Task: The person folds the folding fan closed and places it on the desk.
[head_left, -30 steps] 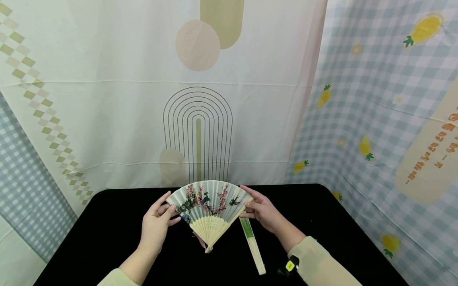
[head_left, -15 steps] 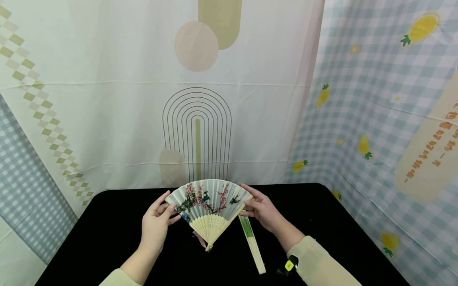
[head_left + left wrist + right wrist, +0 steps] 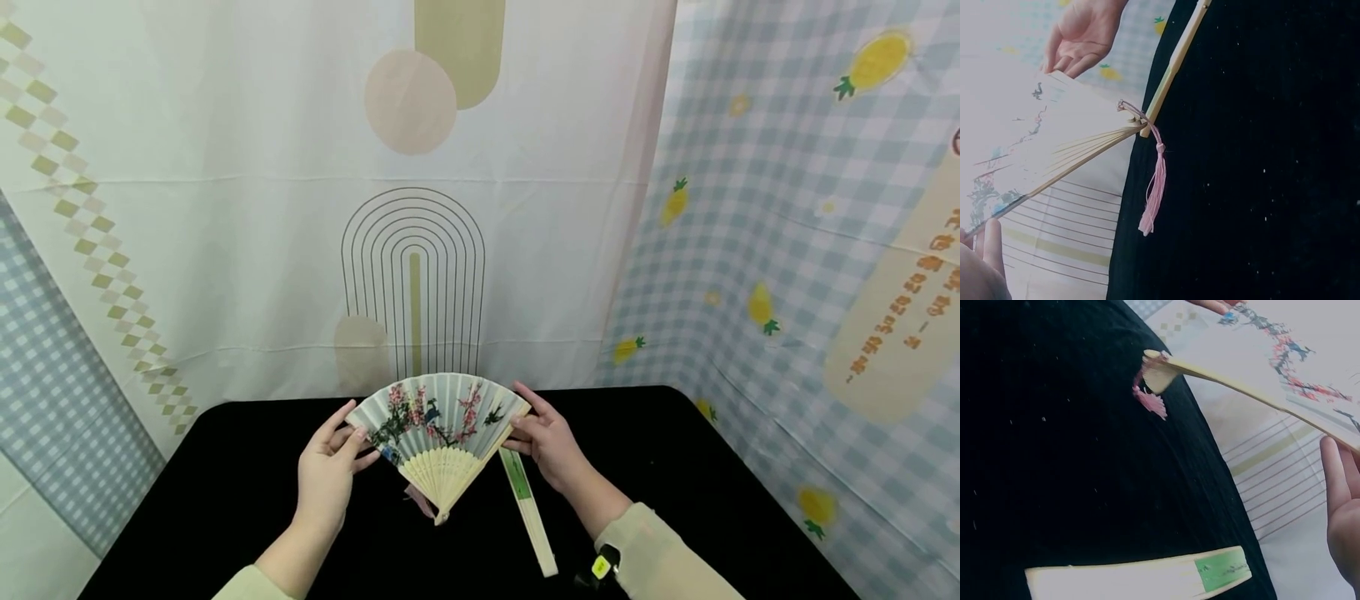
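A spread folding fan (image 3: 442, 417), pale with pink blossoms, dark branches and birds, is held up between both hands in the head view. My left hand (image 3: 324, 475) pinches its left outer edge between thumb and fingers. The right outer edge is pinched by my right hand (image 3: 551, 442). Light bamboo ribs meet at the pivot at the bottom, and a pink tassel (image 3: 1155, 190) hangs from there in the left wrist view. Below my right hand lies a second fan, folded (image 3: 530, 517), with a green band near its far end.
The black-covered table (image 3: 247, 475) lies under both fans. Behind it hangs a pale patterned cloth (image 3: 247, 250), and at the right a blue checked cloth (image 3: 720, 333) with pineapples. A black strap with a yellow tag (image 3: 601, 567) hangs by the right sleeve.
The fan stays spread and almost still, its pivot end lifting very slightly. My right hand shifts a little on the right edge, and its wrist moves slightly left. The folded fan has not moved.
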{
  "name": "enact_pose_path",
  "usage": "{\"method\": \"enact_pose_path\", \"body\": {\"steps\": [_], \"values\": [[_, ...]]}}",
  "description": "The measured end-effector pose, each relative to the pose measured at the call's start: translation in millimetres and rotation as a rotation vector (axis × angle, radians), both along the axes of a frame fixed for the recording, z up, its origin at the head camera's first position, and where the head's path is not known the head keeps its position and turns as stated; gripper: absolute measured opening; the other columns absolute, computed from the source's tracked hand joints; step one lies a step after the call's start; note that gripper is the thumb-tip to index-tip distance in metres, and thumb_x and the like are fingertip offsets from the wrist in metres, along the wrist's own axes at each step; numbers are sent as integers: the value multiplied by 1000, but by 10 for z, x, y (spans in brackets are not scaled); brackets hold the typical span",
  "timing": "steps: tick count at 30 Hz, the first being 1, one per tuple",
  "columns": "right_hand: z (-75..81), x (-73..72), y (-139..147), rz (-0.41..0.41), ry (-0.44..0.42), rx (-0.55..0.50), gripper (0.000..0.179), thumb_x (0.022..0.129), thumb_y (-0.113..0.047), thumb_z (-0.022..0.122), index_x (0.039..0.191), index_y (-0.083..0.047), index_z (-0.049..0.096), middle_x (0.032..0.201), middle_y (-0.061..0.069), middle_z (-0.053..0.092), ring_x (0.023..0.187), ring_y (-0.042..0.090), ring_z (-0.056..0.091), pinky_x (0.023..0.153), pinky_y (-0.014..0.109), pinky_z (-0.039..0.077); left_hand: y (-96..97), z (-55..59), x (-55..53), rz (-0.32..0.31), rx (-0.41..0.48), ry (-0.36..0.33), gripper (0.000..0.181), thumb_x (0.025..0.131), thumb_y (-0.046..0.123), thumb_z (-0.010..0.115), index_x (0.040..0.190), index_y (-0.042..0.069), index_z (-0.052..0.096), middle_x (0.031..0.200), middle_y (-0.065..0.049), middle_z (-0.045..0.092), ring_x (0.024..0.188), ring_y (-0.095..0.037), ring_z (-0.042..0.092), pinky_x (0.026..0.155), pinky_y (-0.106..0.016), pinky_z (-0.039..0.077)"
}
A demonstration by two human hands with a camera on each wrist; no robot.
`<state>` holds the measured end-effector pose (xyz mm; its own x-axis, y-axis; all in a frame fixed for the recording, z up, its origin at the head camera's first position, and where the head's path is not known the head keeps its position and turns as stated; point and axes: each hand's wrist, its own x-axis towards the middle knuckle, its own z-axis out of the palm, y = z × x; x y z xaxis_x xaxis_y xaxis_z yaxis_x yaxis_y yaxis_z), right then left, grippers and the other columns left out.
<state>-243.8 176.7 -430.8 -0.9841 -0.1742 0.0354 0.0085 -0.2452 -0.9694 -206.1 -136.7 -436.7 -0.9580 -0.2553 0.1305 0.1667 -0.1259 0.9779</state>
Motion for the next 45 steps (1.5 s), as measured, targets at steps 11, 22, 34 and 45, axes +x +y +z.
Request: {"method": "enact_pose_path", "body": {"steps": [11,22,34,45], "values": [[-52,18,-132,-140,-25,-99,75,97,4,56,158,-28,27,90,7,71,83,19,72,78,39,60,17,-9,11,15,41,5,44,101,5,57,142,21,56,96,-4,63,87,-14,62,77,-34,60],[-68,52,-146,-147,20,-112,77,98,1,57,159,-29,22,121,20,66,96,26,72,81,41,59,53,-19,19,18,94,20,43,101,11,58,143,21,54,101,-8,63,89,-15,66,79,-34,60],[-51,78,-142,-135,18,-115,83,97,0,60,160,-32,17,87,2,70,72,13,68,78,38,60,119,-33,-7,19,110,23,44,101,10,58,143,22,54,103,-9,64,88,-16,68,78,-34,60],[-53,63,-103,-116,0,-144,81,98,2,58,159,-34,19,92,4,72,78,16,71,76,38,60,178,-7,6,-2,109,28,44,101,9,58,144,19,53,99,-8,64,87,-16,68,77,-34,60]]}}
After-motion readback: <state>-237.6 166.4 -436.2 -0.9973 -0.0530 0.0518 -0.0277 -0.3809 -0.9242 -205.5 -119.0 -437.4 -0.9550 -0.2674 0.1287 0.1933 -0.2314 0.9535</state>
